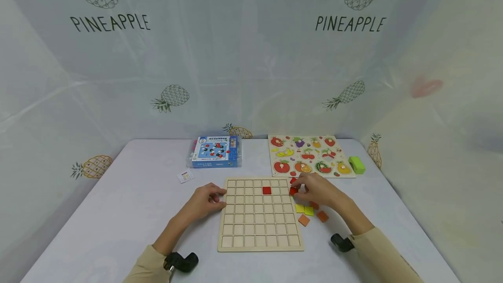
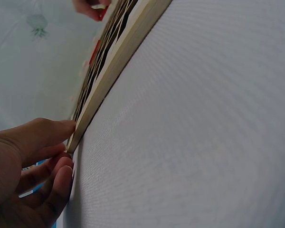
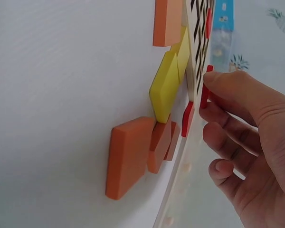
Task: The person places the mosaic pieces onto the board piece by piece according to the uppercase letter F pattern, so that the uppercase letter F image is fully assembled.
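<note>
A pale wooden grid board [image 1: 261, 249] lies flat, with one red square tile [image 1: 267, 190] in a cell of its second row from the back. At the board's left rim is my left hand [image 1: 205, 200]; its thumb and a fingertip touch the rim, and the other fingers are loosely bent. My right hand [image 1: 318, 189] pinches a red tile [image 3: 206, 88] between thumb and fingers, just above the board's right edge. Another red tile [image 3: 187, 118] lies on the table close to that hand. Yellow tiles [image 1: 309, 211] and several orange tiles [image 1: 304, 220] are scattered beside the board.
Behind the board stands a blue box [image 1: 216, 164] with a molecule picture, with a small printed card [image 1: 185, 176] in front. A fruit puzzle board [image 1: 310, 160] lies at the back right, next to a green block [image 1: 356, 165]. Pineapple-print cloth [image 1: 251, 56] hangs behind the white table.
</note>
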Motion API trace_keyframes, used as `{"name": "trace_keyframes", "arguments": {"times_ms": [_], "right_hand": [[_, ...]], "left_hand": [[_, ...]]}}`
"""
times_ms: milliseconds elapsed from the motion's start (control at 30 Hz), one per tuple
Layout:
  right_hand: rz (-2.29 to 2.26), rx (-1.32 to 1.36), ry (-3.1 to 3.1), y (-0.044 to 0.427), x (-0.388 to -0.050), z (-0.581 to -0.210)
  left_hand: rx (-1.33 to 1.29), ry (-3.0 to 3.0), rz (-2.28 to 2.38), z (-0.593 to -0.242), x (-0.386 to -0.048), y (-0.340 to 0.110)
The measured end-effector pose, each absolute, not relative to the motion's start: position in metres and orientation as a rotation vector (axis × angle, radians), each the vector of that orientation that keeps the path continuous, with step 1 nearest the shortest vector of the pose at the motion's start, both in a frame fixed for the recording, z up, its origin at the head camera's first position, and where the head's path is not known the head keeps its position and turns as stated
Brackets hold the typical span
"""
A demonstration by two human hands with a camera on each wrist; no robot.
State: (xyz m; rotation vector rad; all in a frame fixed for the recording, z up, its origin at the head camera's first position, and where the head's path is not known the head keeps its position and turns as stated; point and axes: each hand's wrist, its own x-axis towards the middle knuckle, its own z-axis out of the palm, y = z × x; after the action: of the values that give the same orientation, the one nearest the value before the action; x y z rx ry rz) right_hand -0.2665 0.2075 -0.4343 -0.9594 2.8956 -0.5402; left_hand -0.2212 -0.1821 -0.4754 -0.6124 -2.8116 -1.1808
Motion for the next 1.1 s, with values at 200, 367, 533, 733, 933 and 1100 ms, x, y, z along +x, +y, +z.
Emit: {"name": "trace_keyframes", "arguments": {"times_ms": [200,367,533,733,933,1100], "right_hand": [[-0.541,-0.974,2.894,0.201,-0.267,-0.429],[-0.538,-0.957,2.877,0.195,-0.269,-0.427],[-0.535,-0.994,2.885,0.187,-0.27,-0.426],[-0.561,-1.013,2.836,0.174,-0.272,-0.426],[-0.529,-1.045,2.827,0.161,-0.272,-0.428],[-0.536,-1.064,2.799,0.149,-0.271,-0.429]], "left_hand": [[-0.634,-2.784,-1.178,-0.475,-0.22,-0.184],[-0.638,-2.782,-1.177,-0.475,-0.221,-0.185],[-0.664,-2.768,-1.176,-0.474,-0.222,-0.185],[-0.662,-2.777,-1.178,-0.474,-0.222,-0.184],[-0.659,-2.779,-1.175,-0.476,-0.223,-0.184],[-0.655,-2.784,-1.179,-0.477,-0.222,-0.184]]}}
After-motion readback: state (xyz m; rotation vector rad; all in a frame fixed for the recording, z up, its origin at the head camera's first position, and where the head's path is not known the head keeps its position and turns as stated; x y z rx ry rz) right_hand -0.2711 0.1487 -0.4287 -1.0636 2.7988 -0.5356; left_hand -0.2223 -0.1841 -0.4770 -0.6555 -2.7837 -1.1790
